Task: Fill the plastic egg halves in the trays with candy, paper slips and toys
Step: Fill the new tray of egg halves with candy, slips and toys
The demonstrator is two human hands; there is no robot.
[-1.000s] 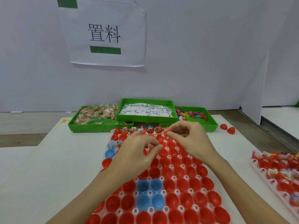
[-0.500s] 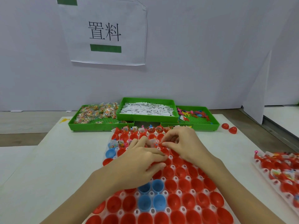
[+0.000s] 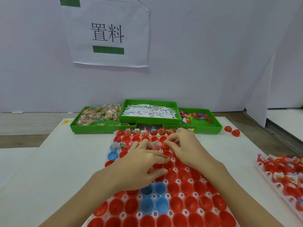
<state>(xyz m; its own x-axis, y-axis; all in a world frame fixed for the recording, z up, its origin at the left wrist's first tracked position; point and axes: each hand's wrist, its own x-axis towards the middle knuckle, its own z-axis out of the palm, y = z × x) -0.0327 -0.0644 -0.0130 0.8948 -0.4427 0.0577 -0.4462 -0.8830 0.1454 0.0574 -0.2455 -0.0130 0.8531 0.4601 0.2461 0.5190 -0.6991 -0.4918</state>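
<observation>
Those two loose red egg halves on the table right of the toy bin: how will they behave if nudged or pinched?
The loose red egg halves look like thin hollow plastic domes, so probably very light. They lie on the bare table outside any tray socket, so a nudge would likely rock or skid them. The glossy curved shell may slip from a pinch; gripping the rim seems safer.

Pretty tight in the middle: the egg tray (image 3: 185,190) fills the centre of the table (image 3: 54,161), and three green bins (image 3: 150,121) wall off the far edge just behind it. Both sides of the tray are bare tabletop, wider on the left. A second filled tray (image 3: 282,174) blocks the right edge, and two loose red egg halves (image 3: 232,131) sit far right.
</observation>
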